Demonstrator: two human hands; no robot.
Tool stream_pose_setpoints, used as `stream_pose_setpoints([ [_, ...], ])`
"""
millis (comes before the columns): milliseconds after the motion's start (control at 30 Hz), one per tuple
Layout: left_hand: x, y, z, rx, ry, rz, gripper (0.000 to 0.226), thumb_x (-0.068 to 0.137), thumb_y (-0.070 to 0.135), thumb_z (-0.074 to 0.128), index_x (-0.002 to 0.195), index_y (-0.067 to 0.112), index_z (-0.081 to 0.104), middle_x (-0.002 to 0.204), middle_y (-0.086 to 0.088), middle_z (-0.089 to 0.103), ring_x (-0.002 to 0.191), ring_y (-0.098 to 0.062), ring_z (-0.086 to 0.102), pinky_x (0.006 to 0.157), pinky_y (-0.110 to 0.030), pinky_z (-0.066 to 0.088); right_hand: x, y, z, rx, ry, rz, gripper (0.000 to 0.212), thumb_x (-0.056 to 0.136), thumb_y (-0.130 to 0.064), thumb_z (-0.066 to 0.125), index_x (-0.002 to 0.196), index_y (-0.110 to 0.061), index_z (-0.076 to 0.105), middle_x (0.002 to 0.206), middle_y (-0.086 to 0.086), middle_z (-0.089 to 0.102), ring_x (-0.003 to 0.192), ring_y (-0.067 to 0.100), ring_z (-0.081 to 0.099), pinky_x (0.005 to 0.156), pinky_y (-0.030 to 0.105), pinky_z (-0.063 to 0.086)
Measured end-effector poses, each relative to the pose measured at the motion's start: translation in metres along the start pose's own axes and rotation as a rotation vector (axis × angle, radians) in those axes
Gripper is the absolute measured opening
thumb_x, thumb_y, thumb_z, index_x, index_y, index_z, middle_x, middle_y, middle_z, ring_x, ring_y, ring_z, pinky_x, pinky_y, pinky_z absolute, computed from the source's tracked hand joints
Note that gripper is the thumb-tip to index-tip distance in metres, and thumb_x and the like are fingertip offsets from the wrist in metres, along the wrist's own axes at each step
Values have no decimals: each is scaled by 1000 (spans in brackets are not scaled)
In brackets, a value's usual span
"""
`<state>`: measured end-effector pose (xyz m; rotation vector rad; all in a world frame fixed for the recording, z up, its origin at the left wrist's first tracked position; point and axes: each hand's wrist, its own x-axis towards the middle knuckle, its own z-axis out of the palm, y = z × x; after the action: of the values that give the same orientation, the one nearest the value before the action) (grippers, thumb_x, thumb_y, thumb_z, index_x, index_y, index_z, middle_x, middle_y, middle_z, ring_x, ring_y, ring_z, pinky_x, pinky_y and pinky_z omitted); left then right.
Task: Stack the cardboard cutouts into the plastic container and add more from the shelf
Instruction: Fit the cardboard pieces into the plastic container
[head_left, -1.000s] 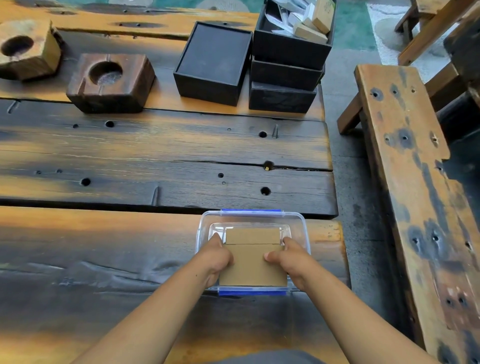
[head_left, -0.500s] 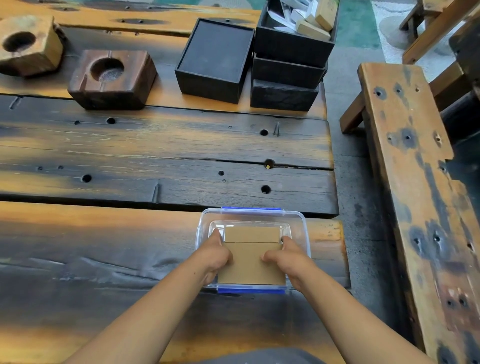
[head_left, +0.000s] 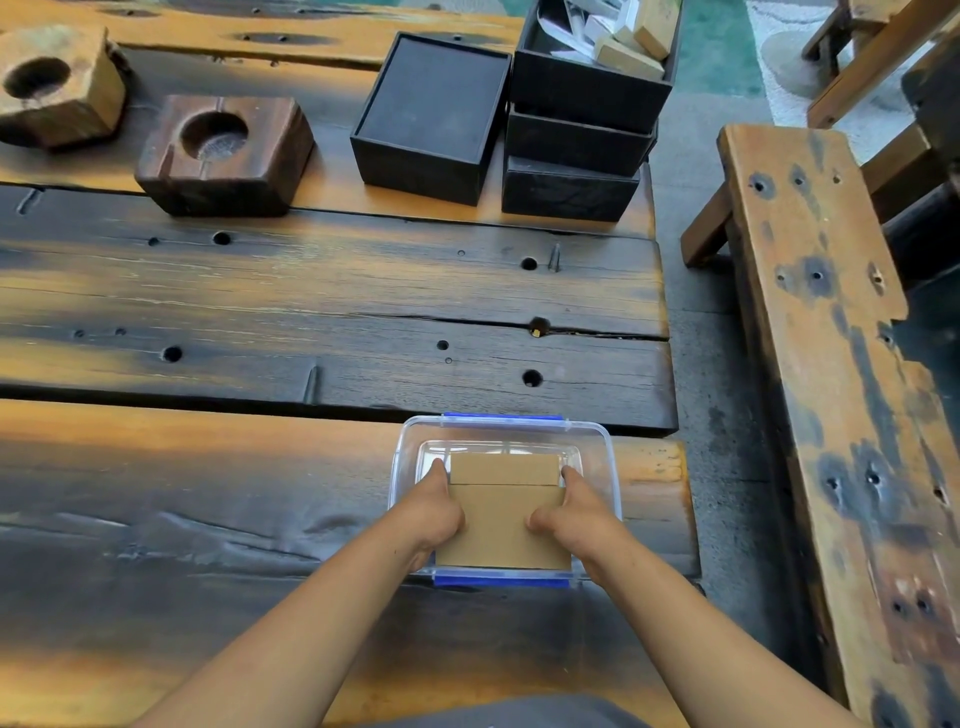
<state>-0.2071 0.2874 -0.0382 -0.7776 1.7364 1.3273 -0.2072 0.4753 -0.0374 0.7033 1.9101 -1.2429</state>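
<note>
Cardboard cutouts: stack count not legible, lower layers hidden beneath the top sheet; my fingertips are concealed at the stack's sides. My left hand and right hand: both curled narrowly, gripping opposite edges of the stack. Plastic container: clear, blue clips, lidless, on the wooden surface near its right end; the cutouts sit inside it.

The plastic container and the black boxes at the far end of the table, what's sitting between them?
Nothing. In the head view, only bare table planks with holes and a crack lie between the plastic container and the black boxes.
</note>
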Motion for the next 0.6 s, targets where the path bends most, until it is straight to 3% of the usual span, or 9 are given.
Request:
stream_pose_setpoints([
  [100, -1, 1, 0, 59, 16, 6, 75, 86, -7, 49, 150, 22, 22, 91, 9, 52, 88, -15, 56, 58, -23, 47, 2, 1, 1, -30, 9, -1, 45, 75, -6, 67, 113, -23, 50, 105, 7, 67, 94, 25, 66, 83, 39, 59],
  [400, -6, 6, -2, 241, 72, 22, 66, 84, 0, 62, 141, 10, 31, 121, -13, 59, 109, -30, 59, 94, -41, 53, 2, -2, 1, -178, 37, -5, 50, 78, -11, 67, 119, -22, 41, 105, 4, 63, 94, 23, 64, 86, 40, 57],
  [600, -14, 13, -5, 333, 89, 23, 68, 83, 3, 64, 142, 9, 31, 122, -15, 56, 110, -31, 57, 98, -44, 51, -9, -4, 3, -192, 56, 19, 73, 79, -16, 66, 142, -14, 29, 114, 8, 62, 100, 26, 63, 85, 37, 56],
])
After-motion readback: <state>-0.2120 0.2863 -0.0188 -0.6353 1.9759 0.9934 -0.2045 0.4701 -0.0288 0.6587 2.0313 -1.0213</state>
